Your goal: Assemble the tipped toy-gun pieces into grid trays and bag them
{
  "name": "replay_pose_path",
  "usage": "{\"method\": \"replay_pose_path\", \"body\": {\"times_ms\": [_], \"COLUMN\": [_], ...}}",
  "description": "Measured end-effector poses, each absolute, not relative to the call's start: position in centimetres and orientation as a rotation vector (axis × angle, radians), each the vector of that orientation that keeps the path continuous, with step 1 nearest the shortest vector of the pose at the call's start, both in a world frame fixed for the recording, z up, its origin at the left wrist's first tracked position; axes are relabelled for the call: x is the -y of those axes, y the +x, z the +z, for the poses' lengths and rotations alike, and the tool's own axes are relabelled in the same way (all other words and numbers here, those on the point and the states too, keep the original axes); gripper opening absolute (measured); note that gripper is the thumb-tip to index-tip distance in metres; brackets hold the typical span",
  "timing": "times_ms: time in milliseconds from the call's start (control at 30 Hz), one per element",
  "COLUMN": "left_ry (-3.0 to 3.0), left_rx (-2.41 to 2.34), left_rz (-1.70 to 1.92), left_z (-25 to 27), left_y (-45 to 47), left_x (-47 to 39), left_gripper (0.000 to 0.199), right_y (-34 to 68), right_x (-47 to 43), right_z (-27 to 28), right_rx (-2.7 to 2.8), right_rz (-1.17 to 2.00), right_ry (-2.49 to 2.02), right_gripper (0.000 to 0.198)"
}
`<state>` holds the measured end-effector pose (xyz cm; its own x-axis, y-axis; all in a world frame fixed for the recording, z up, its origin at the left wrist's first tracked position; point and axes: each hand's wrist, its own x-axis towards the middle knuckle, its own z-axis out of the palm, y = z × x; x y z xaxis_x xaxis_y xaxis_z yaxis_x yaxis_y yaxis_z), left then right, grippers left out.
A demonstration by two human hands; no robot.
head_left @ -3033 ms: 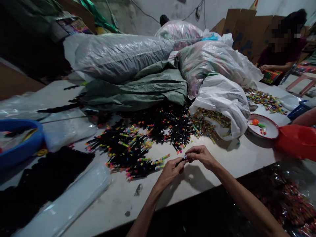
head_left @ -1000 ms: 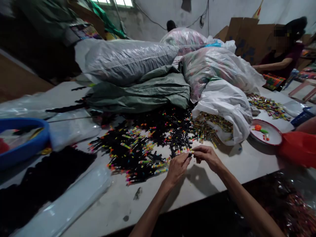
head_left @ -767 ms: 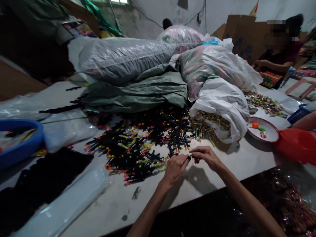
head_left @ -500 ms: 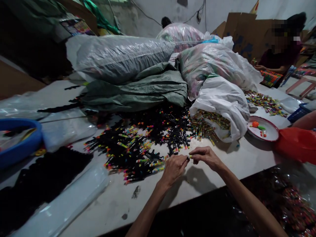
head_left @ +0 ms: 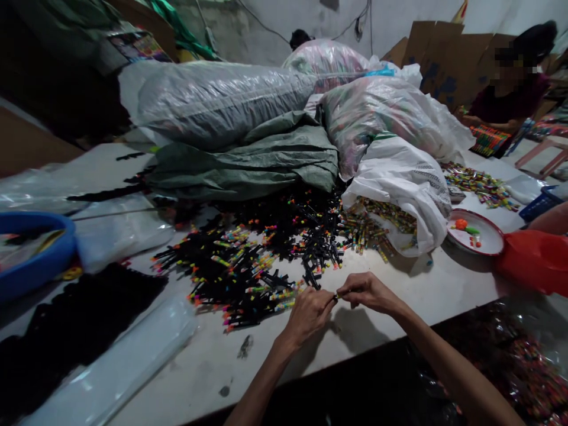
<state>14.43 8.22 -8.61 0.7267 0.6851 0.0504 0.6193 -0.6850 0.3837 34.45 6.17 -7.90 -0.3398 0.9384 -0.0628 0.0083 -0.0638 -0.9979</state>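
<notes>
My left hand [head_left: 310,310] is closed just over the table, with a small black plastic piece [head_left: 335,298] showing at its fingertips; most of it is hidden in the fist. My right hand [head_left: 364,292] meets it, thumb and fingers pinching a tiny yellowish piece [head_left: 339,295] against the black one. Left of and beyond my hands spreads a pile of black plastic toy guns [head_left: 248,290] with bright orange, pink and yellow tips and patterned tubes. More patterned tubes [head_left: 366,234] spill from a white woven sack [head_left: 403,183].
Stuffed plastic bags [head_left: 226,100] and a dark green sack [head_left: 248,160] crowd the back. A blue basin [head_left: 38,254] and clear plastic bags [head_left: 128,355] lie left. Right are a red-rimmed plate [head_left: 483,239] and a red bag [head_left: 536,260]. A person [head_left: 506,106] sits beyond.
Both hands have moved slightly down, toward me. My right fingers have curled in closer against the left fingertips, and less of the small yellowish piece shows.
</notes>
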Motion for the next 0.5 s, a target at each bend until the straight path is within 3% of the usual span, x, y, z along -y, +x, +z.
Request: {"method": "replay_pose_path", "body": {"times_ms": [200,267,433,500], "left_ry": [2.483,2.48,2.548,2.514], "left_rx": [-0.988,-1.062,-1.458,-1.536], "left_rz": [0.15,0.101,0.318,0.379], "left_z": [-8.0,-7.3,-6.2,-6.5], "left_y": [11.8,10.1,9.3,11.7], "left_x": [-7.9,-8.8,-12.1,-13.3], "left_gripper": [0.036,0.034,0.022,0.022], "right_y": [33.8,33.9,33.6,33.0], "right_x": [-6.6,-7.9,-12.0,-13.1], "right_z": [-9.7,-10.0,-10.5,-10.7], "right_rx": [1.51,1.562,1.775,1.794], "right_rz": [1.761,1.694,0.748,0.55], "right_ry": [-1.066,-1.149,-1.862,-2.021], "right_gripper": [0.041,0.046,0.036,0.029]}}
